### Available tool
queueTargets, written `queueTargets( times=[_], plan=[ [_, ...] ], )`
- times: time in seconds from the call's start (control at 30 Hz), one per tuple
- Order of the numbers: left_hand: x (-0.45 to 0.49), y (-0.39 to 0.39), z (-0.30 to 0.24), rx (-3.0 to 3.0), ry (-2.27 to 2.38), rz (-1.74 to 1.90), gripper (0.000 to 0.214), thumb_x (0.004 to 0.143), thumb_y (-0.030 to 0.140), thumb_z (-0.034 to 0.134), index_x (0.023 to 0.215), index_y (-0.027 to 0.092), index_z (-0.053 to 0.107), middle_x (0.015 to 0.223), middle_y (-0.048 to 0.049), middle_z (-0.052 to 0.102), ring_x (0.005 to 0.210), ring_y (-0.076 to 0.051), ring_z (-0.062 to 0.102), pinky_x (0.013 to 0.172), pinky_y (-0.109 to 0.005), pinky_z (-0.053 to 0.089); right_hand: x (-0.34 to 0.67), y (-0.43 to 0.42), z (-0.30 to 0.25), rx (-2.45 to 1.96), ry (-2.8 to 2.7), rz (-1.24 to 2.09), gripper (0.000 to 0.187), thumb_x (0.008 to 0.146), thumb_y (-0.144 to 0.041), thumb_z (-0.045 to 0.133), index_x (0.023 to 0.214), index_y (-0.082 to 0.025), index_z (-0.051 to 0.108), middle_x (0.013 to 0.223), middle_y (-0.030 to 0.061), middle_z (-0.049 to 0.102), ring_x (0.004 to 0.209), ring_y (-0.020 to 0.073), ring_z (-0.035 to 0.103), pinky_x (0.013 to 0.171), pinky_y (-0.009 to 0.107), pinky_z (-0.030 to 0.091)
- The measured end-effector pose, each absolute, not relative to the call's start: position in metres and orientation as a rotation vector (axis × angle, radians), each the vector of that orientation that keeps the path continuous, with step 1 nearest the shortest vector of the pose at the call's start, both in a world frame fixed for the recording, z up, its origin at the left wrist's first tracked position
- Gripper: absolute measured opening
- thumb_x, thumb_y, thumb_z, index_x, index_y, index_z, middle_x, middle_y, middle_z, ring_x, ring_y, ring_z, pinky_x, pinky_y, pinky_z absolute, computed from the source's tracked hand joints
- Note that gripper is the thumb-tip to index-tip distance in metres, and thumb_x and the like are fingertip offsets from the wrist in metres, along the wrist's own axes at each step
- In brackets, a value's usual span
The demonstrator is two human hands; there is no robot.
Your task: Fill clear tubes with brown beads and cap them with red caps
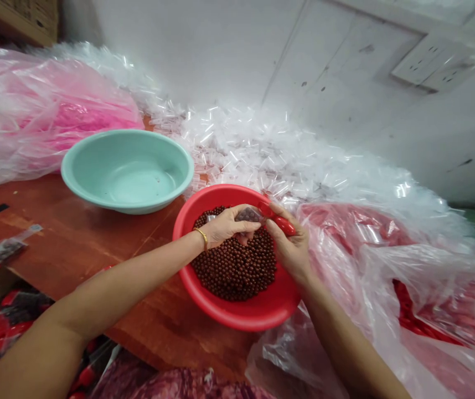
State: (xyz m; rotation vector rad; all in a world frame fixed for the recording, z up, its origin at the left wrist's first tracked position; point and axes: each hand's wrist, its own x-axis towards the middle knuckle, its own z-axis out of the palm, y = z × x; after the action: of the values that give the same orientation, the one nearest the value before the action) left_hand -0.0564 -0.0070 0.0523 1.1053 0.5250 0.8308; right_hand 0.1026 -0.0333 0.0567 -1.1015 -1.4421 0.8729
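A red basin (237, 313) sits on the wooden table (75, 238) and holds a heap of small dark brown beads (237, 269). Over the beads, my left hand (227, 226), with a gold bracelet on the wrist, pinches a small clear packet (249, 215) that has brown beads inside. My right hand (289, 246) grips the other end of the same packet at its red header (281, 223). Both hands hover just above the bead heap, inside the basin's rim.
A pale green basin (127, 169) stands behind on the left. A heap of small clear plastic sleeves (287, 160) lies along the wall. Large plastic bags with pink (34, 116) and red (407, 288) contents flank the table. A filled packet (5, 250) lies at far left.
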Motion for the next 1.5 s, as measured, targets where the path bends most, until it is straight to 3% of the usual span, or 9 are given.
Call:
queueTargets(
  times=[0.1, 0.2, 0.33, 0.43, 0.6, 0.8, 1.17, 1.33, 1.5],
  plan=[
    [-0.057, -0.008, 0.054, 1.108, 0.526, 0.824, 0.025, 0.07, 0.03, 0.064, 0.084, 0.015, 0.05, 0.057, 0.0062, 0.049, 0.049, -0.005, 0.047, 0.046, -0.019, 0.038, 0.108, -0.035, 0.061, -1.083, -1.6, 0.754, 0.024, 0.078, -0.035, 0.064, 0.1, -0.028, 0.066, 0.104, 0.0017, 0.069, 0.099, 0.0209, 0.063, 0.095, 0.044, 0.047],
    [-0.057, -0.008, 0.055, 1.117, 0.544, 0.811, 0.027, 0.068, 0.028, 0.064, 0.086, 0.015, 0.049, 0.06, 0.0063, 0.05, 0.05, -0.005, 0.046, 0.044, -0.018, 0.037, 0.11, -0.036, 0.061, -1.112, -1.602, 0.721, 0.019, 0.082, -0.035, 0.058, 0.097, -0.026, 0.065, 0.097, 0.0028, 0.07, 0.085, 0.0195, 0.067, 0.081, 0.04, 0.054],
    [-0.056, -0.008, 0.055, 1.175, 0.629, 0.817, 0.029, 0.065, 0.021, 0.064, 0.09, 0.015, 0.049, 0.062, 0.0064, 0.05, 0.052, -0.005, 0.047, 0.045, -0.017, 0.04, 0.114, -0.037, 0.061, -1.189, -1.683, 0.72, 0.032, 0.084, -0.033, 0.056, 0.115, -0.024, 0.055, 0.091, 0.0036, 0.07, 0.063, 0.0153, 0.066, 0.063, 0.034, 0.057],
    [-0.054, -0.009, 0.052, 1.26, 0.722, 0.811, 0.026, 0.064, 0.017, 0.062, 0.087, 0.014, 0.05, 0.061, 0.0072, 0.048, 0.05, -0.004, 0.046, 0.044, -0.017, 0.04, 0.117, -0.039, 0.063, -1.244, -1.871, 0.593, 0.036, 0.087, -0.029, 0.052, 0.122, -0.022, 0.054, 0.095, 0.0053, 0.071, 0.071, 0.0171, 0.068, 0.07, 0.036, 0.058],
    [-0.051, -0.011, 0.051, 1.328, 0.876, 0.793, 0.018, 0.064, 0.014, 0.061, 0.079, 0.013, 0.05, 0.061, 0.0071, 0.049, 0.046, -0.004, 0.046, 0.042, -0.017, 0.041, 0.115, -0.042, 0.058, -1.199, -2.09, 0.085, 0.034, 0.089, -0.02, 0.048, 0.121, -0.021, 0.058, 0.11, 0.0075, 0.068, 0.095, 0.0204, 0.067, 0.085, 0.037, 0.056],
    [-0.051, -0.015, 0.054, 1.283, 0.885, 0.803, 0.015, 0.063, 0.011, 0.058, 0.073, 0.015, 0.047, 0.054, 0.0092, 0.044, 0.041, -0.003, 0.044, 0.039, -0.016, 0.039, 0.113, -0.044, 0.057, -1.077, -2.213, -0.209, 0.044, 0.089, -0.014, 0.047, 0.132, -0.022, 0.049, 0.094, 0.0072, 0.072, 0.079, 0.0174, 0.069, 0.071, 0.03, 0.058],
    [-0.06, -0.01, 0.045, 1.702, 0.88, 0.786, 0.011, 0.058, 0.016, 0.056, 0.062, 0.015, 0.046, 0.055, 0.0068, 0.042, 0.05, -0.006, 0.041, 0.046, -0.019, 0.031, 0.125, -0.048, 0.058, -0.795, -2.274, -0.003, 0.056, 0.085, -0.009, 0.053, 0.137, -0.026, 0.044, 0.091, 0.0052, 0.071, 0.073, 0.0141, 0.068, 0.065, 0.024, 0.057],
    [-0.056, -0.013, 0.05, 1.742, 0.811, 0.813, 0.019, 0.062, 0.023, 0.06, 0.078, 0.015, 0.056, 0.069, 0.0036, 0.053, 0.065, -0.01, 0.049, 0.059, -0.022, 0.038, 0.126, -0.055, 0.066, -0.942, -2.204, 0.023, 0.048, 0.084, -0.011, 0.054, 0.13, -0.025, 0.052, 0.089, 0.0034, 0.072, 0.072, 0.0146, 0.068, 0.065, 0.024, 0.057],
    [-0.052, -0.015, 0.046, 1.764, 0.851, 0.8, 0.016, 0.061, 0.019, 0.056, 0.076, 0.016, 0.054, 0.065, 0.0039, 0.051, 0.062, -0.011, 0.048, 0.057, -0.022, 0.038, 0.123, -0.059, 0.062, -1.055, -2.281, -0.006, 0.054, 0.087, -0.014, 0.046, 0.14, -0.019, 0.038, 0.103, 0.0093, 0.069, 0.084, 0.0168, 0.068, 0.075, 0.029, 0.057]
  ],
)
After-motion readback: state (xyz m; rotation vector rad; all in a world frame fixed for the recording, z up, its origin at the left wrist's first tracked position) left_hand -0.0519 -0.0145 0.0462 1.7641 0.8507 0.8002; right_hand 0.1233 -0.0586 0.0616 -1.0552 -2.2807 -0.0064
